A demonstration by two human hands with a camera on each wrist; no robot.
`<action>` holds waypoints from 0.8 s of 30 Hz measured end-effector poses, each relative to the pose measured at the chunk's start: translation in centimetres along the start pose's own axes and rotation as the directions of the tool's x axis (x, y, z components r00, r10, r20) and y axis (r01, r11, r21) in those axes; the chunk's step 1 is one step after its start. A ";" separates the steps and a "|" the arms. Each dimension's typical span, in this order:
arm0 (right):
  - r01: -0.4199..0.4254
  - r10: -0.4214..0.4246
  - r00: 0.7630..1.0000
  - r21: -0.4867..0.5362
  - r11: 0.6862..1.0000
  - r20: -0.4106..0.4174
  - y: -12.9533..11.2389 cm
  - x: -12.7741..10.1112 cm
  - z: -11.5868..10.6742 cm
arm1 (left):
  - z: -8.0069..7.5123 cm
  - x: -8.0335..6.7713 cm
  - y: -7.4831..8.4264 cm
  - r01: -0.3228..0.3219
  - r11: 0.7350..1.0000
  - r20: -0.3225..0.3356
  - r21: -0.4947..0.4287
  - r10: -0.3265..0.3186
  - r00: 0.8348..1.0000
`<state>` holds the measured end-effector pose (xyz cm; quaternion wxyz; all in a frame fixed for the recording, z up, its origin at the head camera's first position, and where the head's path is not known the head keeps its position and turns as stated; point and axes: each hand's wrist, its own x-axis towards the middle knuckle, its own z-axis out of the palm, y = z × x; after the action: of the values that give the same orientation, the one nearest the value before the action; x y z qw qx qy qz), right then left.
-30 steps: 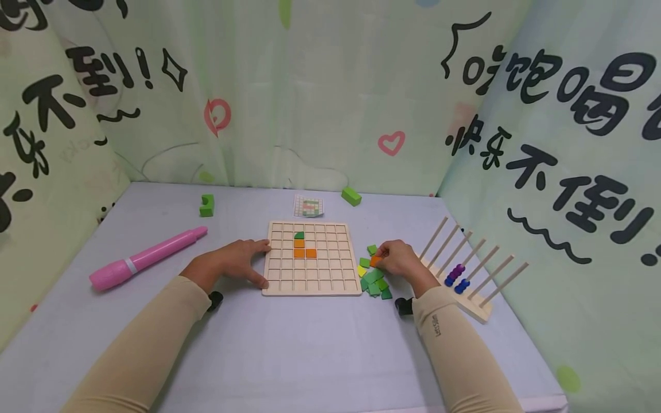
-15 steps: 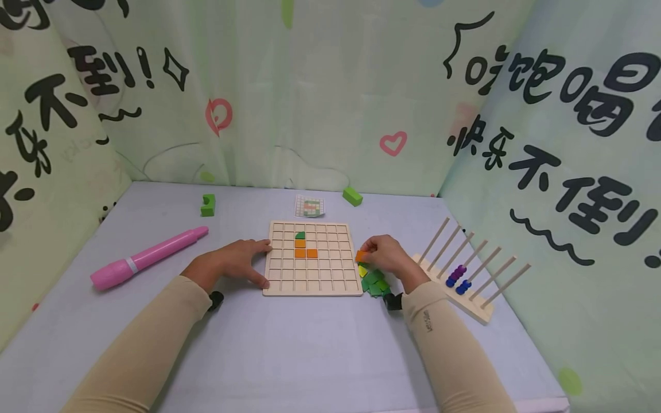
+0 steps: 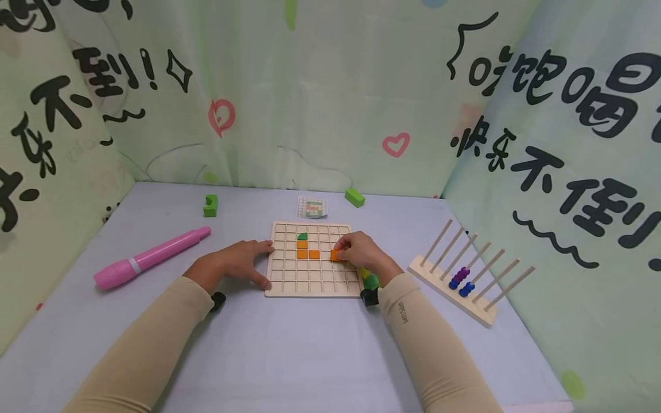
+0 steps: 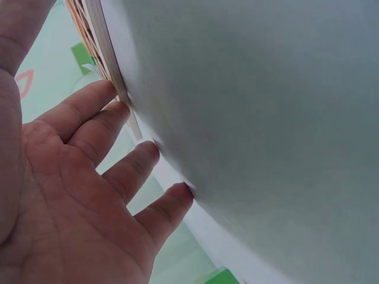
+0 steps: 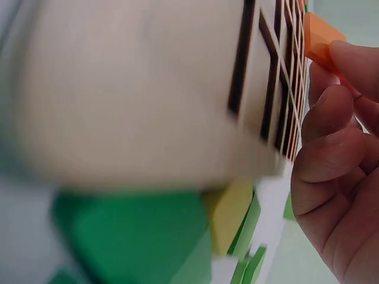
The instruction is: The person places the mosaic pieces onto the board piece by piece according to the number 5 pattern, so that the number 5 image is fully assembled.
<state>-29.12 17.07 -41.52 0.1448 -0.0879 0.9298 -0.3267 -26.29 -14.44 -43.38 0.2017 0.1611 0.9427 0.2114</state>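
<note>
A square wooden grid board lies on the table in the head view. On it sit a green piece with a rounded corner and three orange squares, arranged in an L. My left hand rests at the board's left side, thumb near the lower corner; its fingers touch the edge in the left wrist view. My right hand pinches an orange square tile between thumb and fingers, close over the board's right half. Partly hidden by that arm, green and yellow tiles lie at the board's right edge.
Behind the board lies a small pattern card, with green blocks to either side of it. A pink marker-shaped object lies at left. A wooden peg rack with purple and blue beads stands at right.
My right hand has lifted an orange tile from the pile and carried it left, over the board. The left hand has stayed at the board's edge.
</note>
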 end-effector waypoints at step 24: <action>-0.014 0.018 0.999 -0.141 0.990 0.026 -2.3 2.1 1.4 | -0.3 -0.5 0.4 0.012 1.000 -0.004 0.002 -0.012 1.000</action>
<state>-30.49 13.98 -41.54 0.1537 -0.0948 0.9492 -0.2577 -25.90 -14.32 -42.81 0.2008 0.1551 0.9443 0.2097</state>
